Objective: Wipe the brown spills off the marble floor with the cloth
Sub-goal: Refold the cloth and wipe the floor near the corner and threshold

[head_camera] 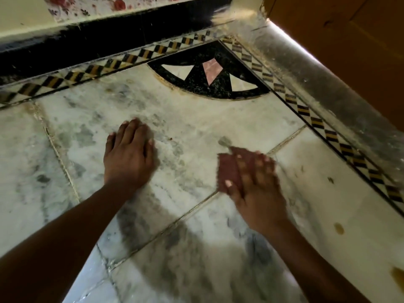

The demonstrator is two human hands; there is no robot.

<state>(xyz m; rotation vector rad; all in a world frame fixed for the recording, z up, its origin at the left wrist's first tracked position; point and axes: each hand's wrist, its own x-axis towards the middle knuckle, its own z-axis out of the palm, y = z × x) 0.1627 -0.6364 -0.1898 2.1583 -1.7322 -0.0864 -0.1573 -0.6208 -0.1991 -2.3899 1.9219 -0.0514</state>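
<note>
- My left hand (127, 154) lies flat and empty on the floor (196, 119).
- My right hand (253, 182) presses the cloth (229, 169) to the floor.
- Brown spills (338, 228) lie near the right edge.

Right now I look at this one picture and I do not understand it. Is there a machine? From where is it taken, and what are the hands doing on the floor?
There is no machine here. A person wears a wide-angle camera on the head, so you look forward and down at their own two bare arms.

The left hand lies flat on the marble floor and holds nothing. The right hand presses a reddish-brown cloth on the floor; it is blurred, which suggests wiping.

Brown spills lie to the right of that hand, one more at the picture's right edge. A black inlay and a checkered border decorate the corner.
</note>
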